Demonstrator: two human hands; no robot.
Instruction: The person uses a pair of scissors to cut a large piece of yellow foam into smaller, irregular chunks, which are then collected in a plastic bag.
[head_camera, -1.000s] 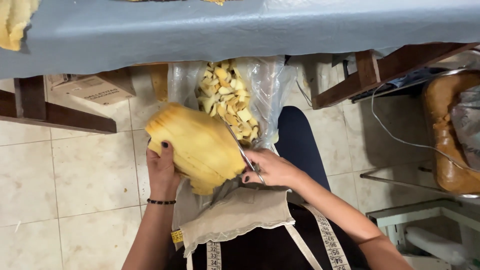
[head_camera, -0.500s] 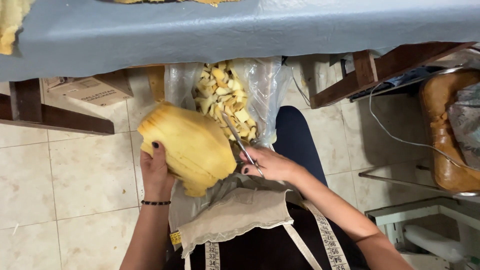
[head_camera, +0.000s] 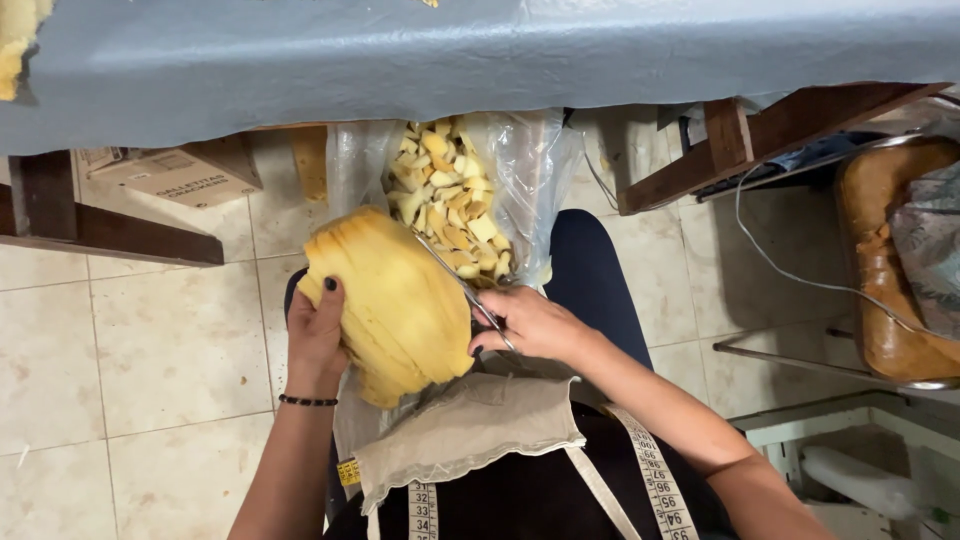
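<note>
- A surface (head_camera: 500, 50) draped in grey-blue cloth spans the whole top of the frame, with a scrap of yellow foam at its upper left corner.
- Pale floor tiles (head_camera: 130, 350) fill the left and lower left.
- A brown curved piece of furniture (head_camera: 885, 260) sits at the right edge, a thin cable running in front of it.
- A clear plastic bag (head_camera: 530, 170) hangs open just below the surface at upper centre, holding many small yellow foam pieces (head_camera: 450, 200).
- A thick stack of yellow foam sheets (head_camera: 395, 300) sits at centre, just below and left of the bag, its upper end overlapping the bag's mouth.
- A cardboard box (head_camera: 180, 175) lies on the floor at upper left.
- The left hand (head_camera: 315, 335) clasps the foam stack from its left side, fingers wrapped over the edge.
- The right hand (head_camera: 525, 325), right of the stack, grips scissors (head_camera: 460, 285), whose blades lie along the stack's right edge pointing up-left.
- A tape measure (head_camera: 660, 480) hangs at lower centre.
</note>
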